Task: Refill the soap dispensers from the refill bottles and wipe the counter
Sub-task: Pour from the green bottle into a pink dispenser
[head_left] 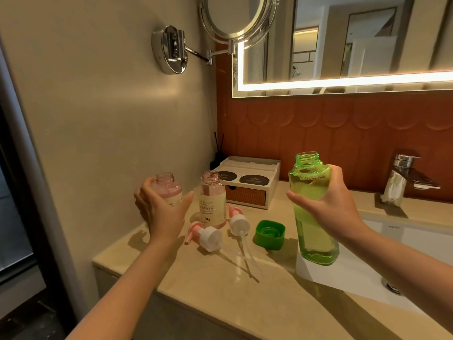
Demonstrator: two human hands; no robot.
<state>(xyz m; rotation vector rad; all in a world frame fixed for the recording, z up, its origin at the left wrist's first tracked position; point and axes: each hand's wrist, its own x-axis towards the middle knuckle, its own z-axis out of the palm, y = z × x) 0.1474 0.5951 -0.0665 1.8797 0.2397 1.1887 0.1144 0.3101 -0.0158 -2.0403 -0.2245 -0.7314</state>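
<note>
Leftmost, centre-left of frame: left hand [161, 212] wrapped round an uncapped pink dispenser bottle [166, 186]. Second pink dispenser [212, 207] upright on the desk [220, 298]; two pump heads [209, 238] lying beside it; green cap [269, 235], open side up. Centre-right: right hand [338, 207] grips the open green refill bottle [316, 236].

Beige counter [208, 290] bearing things.
A pink bottle [212, 204] is standing; two pump heads [210, 238] and a green cap [269, 234] are lying beside it.
</note>
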